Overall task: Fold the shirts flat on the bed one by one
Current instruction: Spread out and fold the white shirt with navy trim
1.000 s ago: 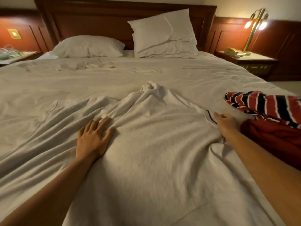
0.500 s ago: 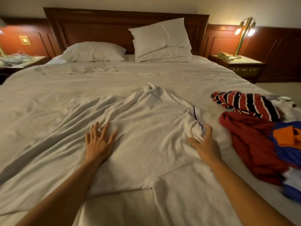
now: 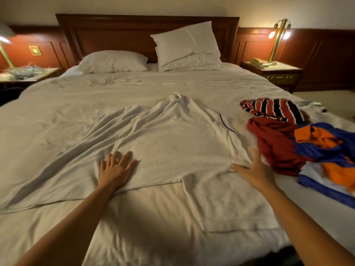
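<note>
The bed [image 3: 57,116] fills the room, pillows [image 3: 113,61] at twelve o'clock, coloured shirts [image 3: 278,143] heaped at three. The left hand [image 3: 115,171] presses the white shirt [image 3: 172,143], fingers spread; the right hand [image 3: 255,173] is wide open at its edge.

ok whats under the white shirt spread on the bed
Only the white bed sheet shows around the white shirt; the left hand lies flat on top. Anything beneath is covered.

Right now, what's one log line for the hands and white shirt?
white shirt: spread on bed | left hand: flat on shirt | right hand: open at shirt's right edge | coloured shirts: unfolded heap
</note>
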The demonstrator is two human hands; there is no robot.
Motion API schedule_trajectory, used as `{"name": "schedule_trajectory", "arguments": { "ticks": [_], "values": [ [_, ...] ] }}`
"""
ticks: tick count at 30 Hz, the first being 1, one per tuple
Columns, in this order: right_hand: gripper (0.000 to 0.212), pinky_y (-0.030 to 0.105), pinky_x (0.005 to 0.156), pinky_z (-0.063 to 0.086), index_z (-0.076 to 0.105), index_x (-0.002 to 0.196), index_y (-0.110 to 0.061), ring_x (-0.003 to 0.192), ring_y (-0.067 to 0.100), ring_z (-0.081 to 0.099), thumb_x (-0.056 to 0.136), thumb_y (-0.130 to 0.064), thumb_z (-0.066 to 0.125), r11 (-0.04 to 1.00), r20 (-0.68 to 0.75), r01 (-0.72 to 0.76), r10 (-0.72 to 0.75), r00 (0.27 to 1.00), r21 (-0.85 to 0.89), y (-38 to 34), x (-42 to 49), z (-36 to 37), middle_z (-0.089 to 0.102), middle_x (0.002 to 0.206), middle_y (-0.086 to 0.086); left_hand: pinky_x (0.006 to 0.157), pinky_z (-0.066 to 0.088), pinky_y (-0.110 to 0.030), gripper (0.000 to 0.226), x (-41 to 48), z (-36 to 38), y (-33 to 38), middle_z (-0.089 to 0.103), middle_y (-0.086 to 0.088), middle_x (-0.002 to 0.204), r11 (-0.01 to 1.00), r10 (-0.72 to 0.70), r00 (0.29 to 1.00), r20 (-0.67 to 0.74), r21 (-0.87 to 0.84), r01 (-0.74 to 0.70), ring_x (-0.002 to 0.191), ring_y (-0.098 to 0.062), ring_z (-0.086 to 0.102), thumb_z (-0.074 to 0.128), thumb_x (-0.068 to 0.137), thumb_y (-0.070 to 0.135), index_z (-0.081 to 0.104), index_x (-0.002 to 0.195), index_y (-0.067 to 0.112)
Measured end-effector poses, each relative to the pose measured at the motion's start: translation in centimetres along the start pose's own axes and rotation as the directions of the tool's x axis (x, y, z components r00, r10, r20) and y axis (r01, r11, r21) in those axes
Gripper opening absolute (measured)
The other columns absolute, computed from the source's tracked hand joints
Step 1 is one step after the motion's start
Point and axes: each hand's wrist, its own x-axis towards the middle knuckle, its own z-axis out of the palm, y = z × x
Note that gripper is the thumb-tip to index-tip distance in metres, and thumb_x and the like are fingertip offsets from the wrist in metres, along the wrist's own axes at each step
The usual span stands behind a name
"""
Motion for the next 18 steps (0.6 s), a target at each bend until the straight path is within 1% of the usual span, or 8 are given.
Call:
{"name": "schedule_trajectory", "arguments": {
  "ticks": [2, 4, 8, 10, 12, 15, 16, 18],
  "values": [
    [0.081, 0.033, 0.068, 0.042, 0.038, 0.138, -0.027, 0.095, 0.03, 0.059, 0.074, -0.046, 0.083, 0.996, 0.013, 0.037, -0.038, 0.999, 0.082, 0.4, -1.2, -0.2, 0.062, 0.12, 0.014, 0.123, -0.002, -0.046, 0.065, -0.2, -0.2, 0.0, 0.007, -0.002, 0.167, 1.0, 0.001, 1.0, 0.011, -0.01, -0.001, 0.154, -0.021, 0.0, 0.022, 0.094, 0.072, 0.017, 0.154, 0.049],
    [0.078, 0.032, 0.069, 0.043, 0.041, 0.135, -0.022, 0.097, 0.026, 0.056, 0.073, -0.038, 0.086, 0.995, 0.079, 0.029, -0.036, 0.996, 0.093, 0.9, -1.8, -1.2, 0.059, 0.125, 0.015, 0.123, -0.001, -0.046, 0.065, -0.6, -0.4, 0.0, 0.008, -0.001, 0.167, 1.0, 0.003, 1.0, 0.025, -0.006, -0.002, 0.154, -0.02, 0.002, 0.022, 0.095, 0.072, 0.017, 0.154, 0.048],
    [0.102, 0.038, 0.1, 0.043, 0.029, 0.15, -0.018, 0.129, 0.035, 0.048, 0.07, -0.041, 0.088, 0.971, 0.292, 0.051, 0.02, 0.956, -0.235, 1.8, -2.7, -5.1, 0.045, 0.147, 0.017, 0.123, 0.0, -0.046, 0.064, -1.8, -1.0, -0.1, 0.01, -0.001, 0.167, 1.0, 0.024, 0.998, 0.059, -0.002, -0.024, 0.154, -0.022, 0.006, 0.022, 0.095, 0.072, 0.017, 0.155, 0.047],
    [0.11, 0.044, 0.097, 0.046, 0.024, 0.152, -0.03, 0.126, 0.039, 0.05, 0.064, -0.05, 0.089, 0.901, 0.232, 0.15, -0.057, 0.971, -0.407, 0.9, -3.7, -6.5, 0.046, 0.144, 0.016, 0.122, 0.001, -0.046, 0.065, -2.5, -1.3, -0.2, 0.01, 0.0, 0.167, 0.999, 0.033, 0.996, 0.081, 0.004, -0.034, 0.153, -0.021, 0.007, 0.023, 0.095, 0.071, 0.017, 0.155, 0.047],
    [0.093, 0.041, 0.087, 0.048, 0.042, 0.137, -0.04, 0.114, 0.03, 0.055, 0.057, -0.061, 0.086, 0.862, 0.164, 0.294, -0.246, 0.955, -0.414, -1.1, -5.2, -6.6, 0.052, 0.126, 0.005, 0.123, 0.002, -0.047, 0.063, -3.0, -1.7, -0.5, 0.008, 0.001, 0.167, 0.997, 0.071, 0.99, 0.125, 0.03, -0.075, 0.154, -0.021, 0.004, 0.022, 0.098, 0.068, 0.013, 0.156, 0.045],
    [0.06, 0.025, 0.081, 0.046, 0.061, 0.108, -0.048, 0.096, 0.001, 0.058, 0.055, -0.065, 0.084, 0.858, 0.388, 0.507, -0.441, 0.809, -0.082, -4.7, -8.6, -4.0, 0.058, 0.103, -0.017, 0.124, 0.003, -0.046, 0.058, -3.8, -2.5, -1.3, 0.006, 0.002, 0.167, 0.987, 0.126, 0.974, 0.19, 0.073, -0.142, 0.154, -0.019, 0.003, 0.022, 0.102, 0.059, 0.011, 0.157, 0.043],
    [0.059, 0.022, 0.083, 0.047, 0.064, 0.109, -0.047, 0.096, -0.002, 0.058, 0.057, -0.064, 0.085, 0.834, 0.484, 0.552, -0.473, 0.736, -0.025, -5.6, -9.7, -2.6, 0.06, 0.104, -0.018, 0.124, 0.004, -0.046, 0.056, -3.9, -2.8, -1.8, 0.007, 0.003, 0.167, 0.983, 0.142, 0.969, 0.203, 0.091, -0.163, 0.154, -0.018, 0.003, 0.022, 0.103, 0.056, 0.011, 0.157, 0.043],
    [0.065, 0.02, 0.089, 0.047, 0.064, 0.12, -0.038, 0.1, -0.003, 0.056, 0.061, -0.059, 0.084, 0.745, 0.577, 0.665, -0.52, 0.63, -0.055, -6.6, -11.3, 0.3, 0.06, 0.11, -0.018, 0.123, 0.007, -0.045, 0.055, -4.1, -3.5, -2.8, 0.011, 0.007, 0.166, 0.971, 0.169, 0.961, 0.22, 0.129, -0.201, 0.154, -0.017, 0.006, 0.022, 0.103, 0.055, 0.013, 0.156, 0.043]
  ]
}}
